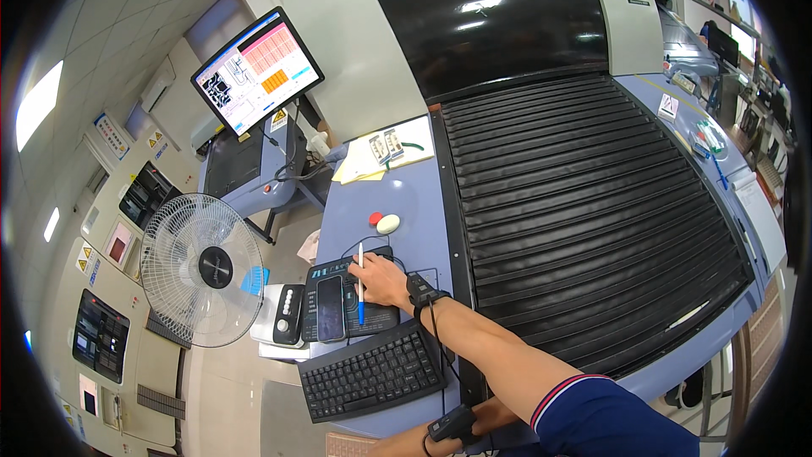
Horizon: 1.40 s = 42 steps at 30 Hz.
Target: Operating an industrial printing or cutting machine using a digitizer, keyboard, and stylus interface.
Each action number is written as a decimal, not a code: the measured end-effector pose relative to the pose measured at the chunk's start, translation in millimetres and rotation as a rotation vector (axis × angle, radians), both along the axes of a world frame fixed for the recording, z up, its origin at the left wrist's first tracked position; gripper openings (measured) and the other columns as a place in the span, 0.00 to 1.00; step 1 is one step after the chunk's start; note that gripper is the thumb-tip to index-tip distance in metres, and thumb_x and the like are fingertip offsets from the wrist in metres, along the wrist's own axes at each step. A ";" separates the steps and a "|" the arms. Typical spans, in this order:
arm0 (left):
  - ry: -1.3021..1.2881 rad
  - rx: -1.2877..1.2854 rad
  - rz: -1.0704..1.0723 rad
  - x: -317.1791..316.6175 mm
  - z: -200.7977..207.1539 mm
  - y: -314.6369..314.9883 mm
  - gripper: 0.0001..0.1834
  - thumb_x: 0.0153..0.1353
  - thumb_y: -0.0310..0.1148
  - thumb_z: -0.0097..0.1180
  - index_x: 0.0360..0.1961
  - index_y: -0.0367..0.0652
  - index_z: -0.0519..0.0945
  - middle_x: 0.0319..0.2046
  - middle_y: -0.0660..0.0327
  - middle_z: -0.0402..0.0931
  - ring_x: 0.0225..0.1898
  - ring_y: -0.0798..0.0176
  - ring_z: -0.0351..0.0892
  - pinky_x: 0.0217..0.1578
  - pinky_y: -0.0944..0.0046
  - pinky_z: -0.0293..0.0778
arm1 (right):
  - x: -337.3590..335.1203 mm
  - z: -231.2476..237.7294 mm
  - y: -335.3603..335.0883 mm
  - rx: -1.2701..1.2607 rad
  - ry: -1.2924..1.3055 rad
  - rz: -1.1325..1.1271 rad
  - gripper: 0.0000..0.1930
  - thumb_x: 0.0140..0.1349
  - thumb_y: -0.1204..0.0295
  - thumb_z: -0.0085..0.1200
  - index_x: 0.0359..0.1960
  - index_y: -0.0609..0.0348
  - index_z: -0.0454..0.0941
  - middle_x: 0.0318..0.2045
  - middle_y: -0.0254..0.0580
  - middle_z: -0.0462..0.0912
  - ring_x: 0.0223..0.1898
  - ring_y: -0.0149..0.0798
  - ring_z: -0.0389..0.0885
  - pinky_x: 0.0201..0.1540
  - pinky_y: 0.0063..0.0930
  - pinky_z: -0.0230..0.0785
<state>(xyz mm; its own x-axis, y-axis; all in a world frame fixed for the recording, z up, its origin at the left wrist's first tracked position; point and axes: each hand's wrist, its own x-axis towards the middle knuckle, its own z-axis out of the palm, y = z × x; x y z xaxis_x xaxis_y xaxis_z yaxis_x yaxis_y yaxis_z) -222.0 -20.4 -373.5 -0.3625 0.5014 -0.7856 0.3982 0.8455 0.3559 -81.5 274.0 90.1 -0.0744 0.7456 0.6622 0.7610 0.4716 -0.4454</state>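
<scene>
My right hand [382,281] is over a black printed pad [385,319], left of the ribbed black machine bed. Its fingers are closed around a slim white pen [361,281] with a blue end, which points toward the keyboard. What lies under the palm is hidden. Beside the hand a dark-screened phone [331,309] lies on the pad. A black keyboard [372,374] sits just nearer to me. My left hand [496,415] is at the lower edge, partly covered by my right forearm, its fingers hidden. Both wrists carry black strapped devices with a cable.
A white fan [215,267] stands at left, beside a white box with knobs [288,315]. Beyond the pad are a red button [375,218], a pale oval object [388,224] and papers [406,149]. A lit monitor [258,70] hangs far left. The ribbed bed [584,220] fills the right.
</scene>
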 end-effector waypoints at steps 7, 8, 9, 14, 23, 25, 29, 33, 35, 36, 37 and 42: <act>-0.536 0.806 0.193 4.0 26.5 -33.4 0.08 0.74 0.23 0.44 0.40 0.40 0.77 0.38 0.62 0.77 0.37 0.67 0.76 0.37 0.73 0.72 | 9.1 -9.3 -1.1 0.003 0.009 -0.027 0.17 0.52 0.72 0.65 0.43 0.60 0.75 0.43 0.52 0.80 0.52 0.54 0.78 0.53 0.46 0.74; -0.497 0.974 0.253 10.1 25.5 -32.3 0.08 0.74 0.24 0.45 0.39 0.40 0.77 0.36 0.62 0.77 0.36 0.67 0.76 0.37 0.72 0.72 | 5.6 -6.4 -0.7 -0.001 0.009 -0.019 0.17 0.52 0.72 0.65 0.43 0.60 0.75 0.43 0.52 0.80 0.52 0.54 0.78 0.53 0.45 0.74; -0.454 1.140 0.312 17.1 24.2 -30.5 0.08 0.74 0.24 0.46 0.38 0.39 0.77 0.34 0.61 0.77 0.34 0.66 0.76 0.36 0.71 0.72 | 2.8 -3.9 -0.4 -0.005 0.009 -0.013 0.17 0.52 0.72 0.65 0.43 0.60 0.75 0.43 0.52 0.80 0.53 0.54 0.78 0.53 0.45 0.74; -0.215 0.896 0.730 45.8 31.0 -26.6 0.09 0.73 0.26 0.49 0.34 0.36 0.77 0.30 0.58 0.77 0.30 0.63 0.75 0.32 0.66 0.73 | 5.0 -7.3 -1.2 0.012 0.012 -0.017 0.17 0.51 0.72 0.65 0.43 0.59 0.75 0.43 0.51 0.80 0.53 0.54 0.78 0.53 0.45 0.74; -0.472 1.384 0.340 30.7 12.2 -30.1 0.09 0.73 0.26 0.49 0.35 0.36 0.77 0.31 0.57 0.78 0.31 0.61 0.76 0.34 0.67 0.72 | 1.1 -1.5 -0.9 0.013 -0.002 -0.008 0.18 0.51 0.73 0.65 0.43 0.59 0.75 0.43 0.51 0.80 0.53 0.54 0.78 0.53 0.45 0.75; -0.393 1.278 0.299 30.6 13.9 -29.5 0.08 0.73 0.25 0.48 0.36 0.36 0.77 0.33 0.57 0.78 0.32 0.61 0.76 0.34 0.67 0.72 | 5.9 -4.0 -1.8 0.010 -0.001 -0.013 0.18 0.51 0.73 0.65 0.43 0.59 0.75 0.43 0.51 0.80 0.52 0.54 0.78 0.52 0.45 0.75; -0.198 0.469 0.436 22.6 16.6 -19.8 0.08 0.74 0.24 0.45 0.39 0.39 0.77 0.36 0.61 0.77 0.33 0.68 0.76 0.34 0.74 0.71 | 7.3 -3.1 -4.2 -0.009 0.013 -0.011 0.17 0.51 0.73 0.65 0.43 0.60 0.75 0.43 0.51 0.80 0.53 0.54 0.78 0.52 0.45 0.75; -0.076 0.519 0.342 34.9 12.0 -39.3 0.08 0.74 0.23 0.43 0.42 0.40 0.77 0.39 0.62 0.77 0.36 0.70 0.76 0.38 0.76 0.71 | 9.0 -6.2 -3.6 -0.021 0.012 -0.020 0.17 0.52 0.73 0.65 0.43 0.60 0.75 0.44 0.51 0.80 0.53 0.54 0.78 0.54 0.45 0.74; 0.039 0.531 0.287 41.3 11.2 -46.5 0.09 0.74 0.23 0.42 0.43 0.41 0.77 0.40 0.62 0.77 0.38 0.70 0.76 0.40 0.76 0.71 | 12.8 -11.1 -3.9 -0.012 0.011 -0.030 0.17 0.52 0.73 0.65 0.43 0.60 0.75 0.45 0.51 0.80 0.53 0.54 0.77 0.54 0.45 0.74; 0.130 0.531 0.259 46.6 12.7 -46.5 0.09 0.74 0.22 0.42 0.44 0.41 0.77 0.41 0.62 0.77 0.39 0.71 0.76 0.41 0.77 0.71 | 13.3 -11.0 -3.8 0.005 0.010 -0.033 0.17 0.52 0.73 0.65 0.43 0.60 0.75 0.45 0.51 0.80 0.54 0.54 0.77 0.55 0.45 0.74; 0.259 0.523 0.228 50.9 14.5 -45.3 0.10 0.74 0.22 0.42 0.44 0.41 0.77 0.41 0.62 0.78 0.40 0.71 0.77 0.41 0.77 0.71 | 13.1 -10.3 -3.8 0.005 0.010 -0.033 0.17 0.52 0.73 0.65 0.43 0.60 0.75 0.45 0.51 0.80 0.54 0.54 0.77 0.55 0.45 0.74; 0.898 0.432 0.246 82.2 15.9 -30.7 0.10 0.74 0.22 0.41 0.46 0.42 0.77 0.43 0.62 0.78 0.42 0.71 0.77 0.44 0.77 0.71 | 2.7 -3.1 -0.8 -0.022 -0.005 0.000 0.18 0.52 0.73 0.65 0.44 0.60 0.76 0.46 0.52 0.80 0.54 0.54 0.77 0.56 0.45 0.73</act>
